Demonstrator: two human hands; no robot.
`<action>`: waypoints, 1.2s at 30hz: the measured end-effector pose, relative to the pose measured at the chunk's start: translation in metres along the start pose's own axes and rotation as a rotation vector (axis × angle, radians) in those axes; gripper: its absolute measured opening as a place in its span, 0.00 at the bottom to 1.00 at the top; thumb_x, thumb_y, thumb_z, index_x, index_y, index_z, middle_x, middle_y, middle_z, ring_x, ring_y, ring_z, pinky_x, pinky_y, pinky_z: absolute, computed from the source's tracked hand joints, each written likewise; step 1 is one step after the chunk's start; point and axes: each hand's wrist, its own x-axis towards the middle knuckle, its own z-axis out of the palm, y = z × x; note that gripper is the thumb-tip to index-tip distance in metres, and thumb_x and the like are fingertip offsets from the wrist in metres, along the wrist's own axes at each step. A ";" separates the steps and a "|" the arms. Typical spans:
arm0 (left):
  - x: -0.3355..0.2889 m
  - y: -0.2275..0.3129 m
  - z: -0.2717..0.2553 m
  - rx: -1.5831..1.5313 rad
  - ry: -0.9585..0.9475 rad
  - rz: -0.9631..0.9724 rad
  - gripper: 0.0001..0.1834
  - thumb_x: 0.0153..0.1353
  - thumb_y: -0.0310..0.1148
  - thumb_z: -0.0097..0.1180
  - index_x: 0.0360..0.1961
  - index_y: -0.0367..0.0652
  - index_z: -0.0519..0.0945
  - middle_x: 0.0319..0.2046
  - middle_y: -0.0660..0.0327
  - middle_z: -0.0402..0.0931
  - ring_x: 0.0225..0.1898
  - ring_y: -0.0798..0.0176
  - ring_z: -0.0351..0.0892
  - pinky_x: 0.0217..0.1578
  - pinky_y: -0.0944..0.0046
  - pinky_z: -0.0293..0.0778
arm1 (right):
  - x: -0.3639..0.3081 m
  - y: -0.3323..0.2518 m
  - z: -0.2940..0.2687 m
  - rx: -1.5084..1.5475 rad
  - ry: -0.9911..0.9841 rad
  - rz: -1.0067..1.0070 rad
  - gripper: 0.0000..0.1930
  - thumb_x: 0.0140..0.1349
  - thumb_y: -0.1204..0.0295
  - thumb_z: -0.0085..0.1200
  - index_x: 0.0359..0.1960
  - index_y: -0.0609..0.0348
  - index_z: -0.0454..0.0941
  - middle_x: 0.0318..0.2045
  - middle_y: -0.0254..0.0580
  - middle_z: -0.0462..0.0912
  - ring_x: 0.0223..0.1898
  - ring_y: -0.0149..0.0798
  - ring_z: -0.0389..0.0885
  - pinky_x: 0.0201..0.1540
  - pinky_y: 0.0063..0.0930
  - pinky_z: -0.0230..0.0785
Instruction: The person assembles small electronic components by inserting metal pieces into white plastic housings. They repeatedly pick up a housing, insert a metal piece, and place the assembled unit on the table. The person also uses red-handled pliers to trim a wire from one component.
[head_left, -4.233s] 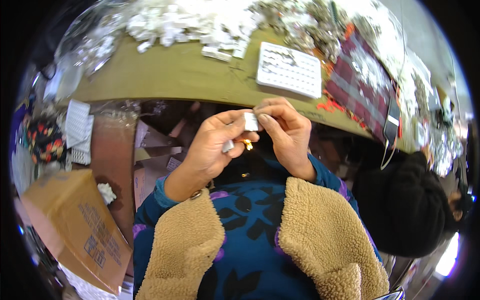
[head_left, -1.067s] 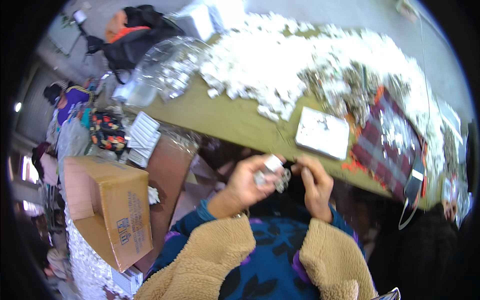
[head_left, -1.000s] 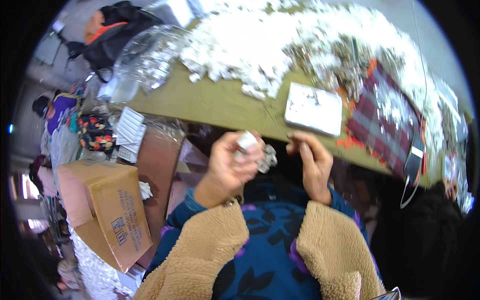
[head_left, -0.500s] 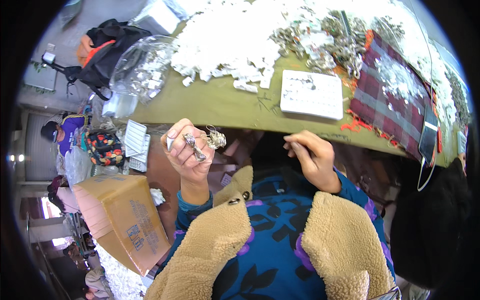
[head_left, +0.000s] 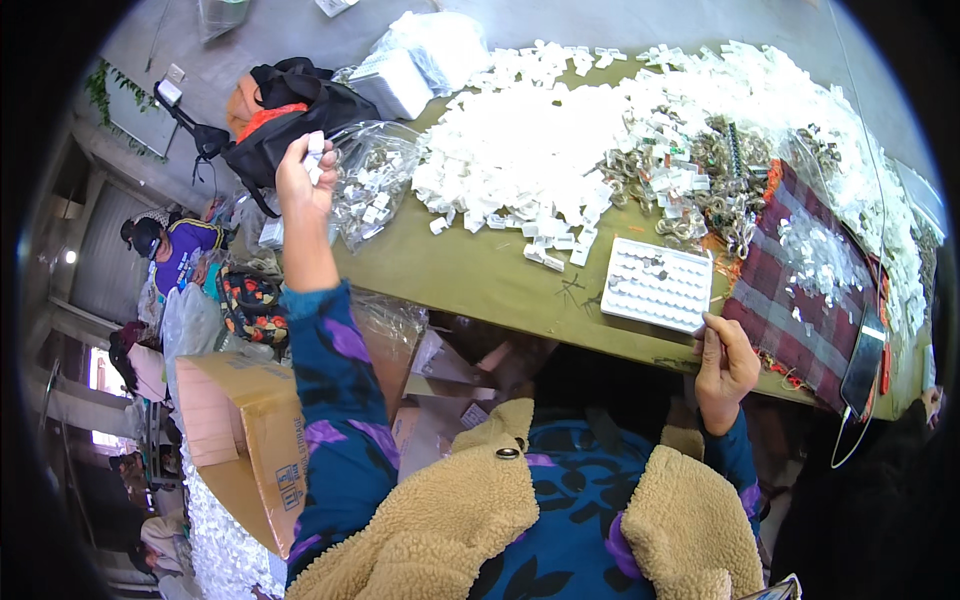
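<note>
My left hand (head_left: 304,190) is raised at the far left, by a clear plastic bag (head_left: 375,185) of small white parts. Its fingers are closed round several small white plastic pieces (head_left: 316,158), which stick out past the fingertips. Beyond that hand sits a black backpack (head_left: 305,100). My right hand (head_left: 727,368) is at the table's near edge, thumb and fingers drawn together. Its fingertips pinch the near right corner of a shallow white tray (head_left: 657,285) with rows of round pockets. A few small dull pieces lie in the tray's far rows.
A big heap of white plastic parts (head_left: 520,150) covers the table's far side. Tangled metallic coils (head_left: 690,180) lie beside it. At right are a plaid cloth (head_left: 790,290) and a phone (head_left: 862,365) with a cable. An open cardboard box (head_left: 265,440) stands at lower left.
My left hand has swung up and left to the plastic bag; the wire coils it held no longer show. My right hand has moved right to the tray's corner. The view has shifted.
</note>
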 end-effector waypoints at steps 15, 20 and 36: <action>-0.185 -0.162 0.114 1.253 -0.547 0.596 0.10 0.53 0.26 0.65 0.38 0.41 0.81 0.33 0.58 0.78 0.33 0.56 0.80 0.33 0.59 0.75 | -0.007 -0.001 0.002 0.004 0.065 0.020 0.09 0.64 0.86 0.52 0.43 0.70 0.80 0.25 0.43 0.79 0.23 0.29 0.76 0.25 0.18 0.66; -0.195 -0.171 0.109 1.178 -0.456 0.531 0.08 0.53 0.24 0.65 0.34 0.41 0.80 0.31 0.58 0.76 0.29 0.55 0.80 0.28 0.58 0.74 | -0.009 -0.025 0.010 0.059 0.000 0.032 0.08 0.63 0.84 0.53 0.42 0.68 0.81 0.26 0.42 0.80 0.22 0.29 0.76 0.25 0.21 0.68; -0.279 -0.163 0.130 0.010 -0.704 -0.363 0.07 0.59 0.21 0.65 0.35 0.37 0.78 0.28 0.63 0.81 0.27 0.75 0.78 0.27 0.76 0.75 | 0.016 -0.059 0.050 0.357 -0.463 0.472 0.06 0.61 0.79 0.62 0.36 0.65 0.77 0.34 0.37 0.78 0.33 0.27 0.75 0.36 0.22 0.69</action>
